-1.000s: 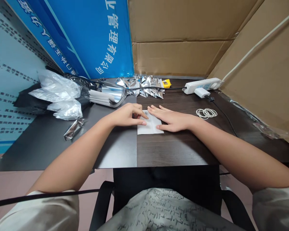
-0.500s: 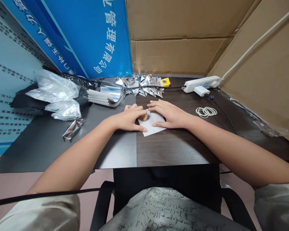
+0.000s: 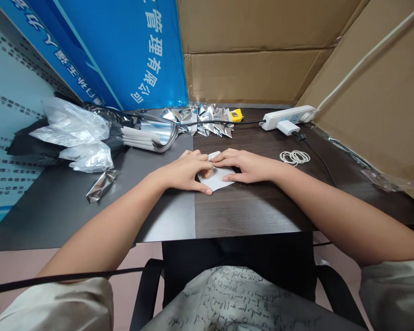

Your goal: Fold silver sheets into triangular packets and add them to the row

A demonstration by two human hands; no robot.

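Observation:
A small white sheet of paper (image 3: 218, 180) lies on the dark table, a little right of the seam between two surfaces. My left hand (image 3: 189, 171) grips its left side, fingers curled under and thumb stretched along the near edge. My right hand (image 3: 243, 165) holds the other side, fingers together at the far part and thumb on the near part. A strip at the far edge (image 3: 214, 155) of the sheet stands out between the hands. The fingertips of both hands nearly meet over the paper.
Folded silver foil pieces (image 3: 207, 120) lie at the back, beside a yellow object (image 3: 236, 115). To their left is a stack of foil-backed sheets (image 3: 148, 135) and clear plastic bags (image 3: 79, 133). One foil piece (image 3: 100, 186) lies apart. White rings (image 3: 295, 157) and a power strip (image 3: 290, 117) are right.
My right fingers have drawn in closer together and toward me over the paper. The sheet's outline has changed, with its far edge now showing between the hands. The view has shifted slightly.

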